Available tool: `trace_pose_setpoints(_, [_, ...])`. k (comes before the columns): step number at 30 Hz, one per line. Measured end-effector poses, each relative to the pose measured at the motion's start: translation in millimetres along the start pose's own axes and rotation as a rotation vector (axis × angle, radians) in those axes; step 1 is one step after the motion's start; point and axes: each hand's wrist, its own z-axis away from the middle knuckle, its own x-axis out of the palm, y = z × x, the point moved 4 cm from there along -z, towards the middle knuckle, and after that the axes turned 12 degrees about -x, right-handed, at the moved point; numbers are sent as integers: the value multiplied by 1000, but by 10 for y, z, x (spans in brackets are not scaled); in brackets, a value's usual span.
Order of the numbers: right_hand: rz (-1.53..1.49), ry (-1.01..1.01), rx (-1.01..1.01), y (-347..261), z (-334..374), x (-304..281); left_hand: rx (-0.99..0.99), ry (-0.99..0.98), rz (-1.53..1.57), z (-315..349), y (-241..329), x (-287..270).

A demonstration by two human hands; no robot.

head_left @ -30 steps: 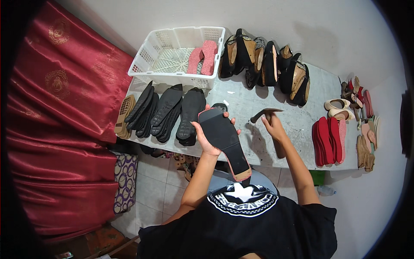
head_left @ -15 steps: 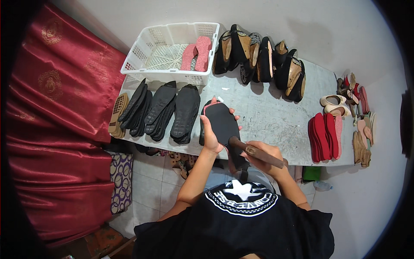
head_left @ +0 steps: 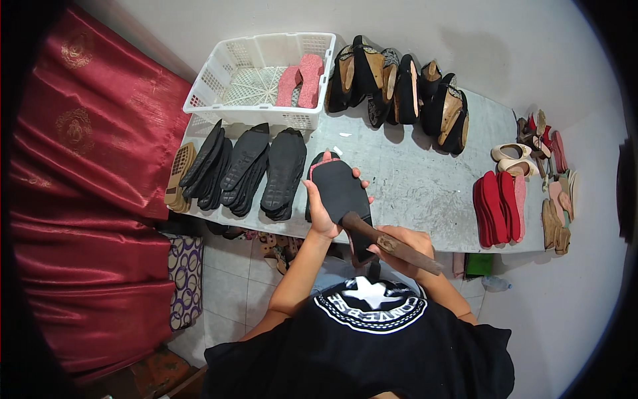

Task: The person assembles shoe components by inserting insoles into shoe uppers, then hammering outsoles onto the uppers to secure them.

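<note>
A black shoe sole (head_left: 339,189) lies across my left hand (head_left: 323,216), just over the table's near edge. My left thumb wraps its left side and my fingertips curl round its right. A pink edge shows at the sole's far end. My right hand (head_left: 407,247) is closed on a brown hammer (head_left: 399,247), at the right of the sole's near part. The hammer's rounded end is over the sole's narrow middle and appears to touch it. Part of the hammer is hidden by my right hand.
Stacked black soles (head_left: 284,173) line the table's near left. Behind them stands a white plastic basket (head_left: 266,116) with pink sole pieces (head_left: 310,80). Black wedge shoes (head_left: 409,90) sit along the back. Red soles (head_left: 493,209) and cream shoes (head_left: 515,156) are at the right.
The hammer's rounded end has shifted slightly left and nearer to me along the sole. The sole's near end has moved a little left. Both hands keep their hold.
</note>
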Motion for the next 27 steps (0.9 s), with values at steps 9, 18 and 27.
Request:
trace_pose_setpoints(9, [17,8,8,-16,-15,14,0,10,14,36,9,150])
trace_pose_setpoints(18, [8,-8,-34,-31,-62,44,26,-4,-112,33,63,233])
trace_pose_setpoints(27, [19,104,44,16,-89,121,14,53,-109,-6,24,183])
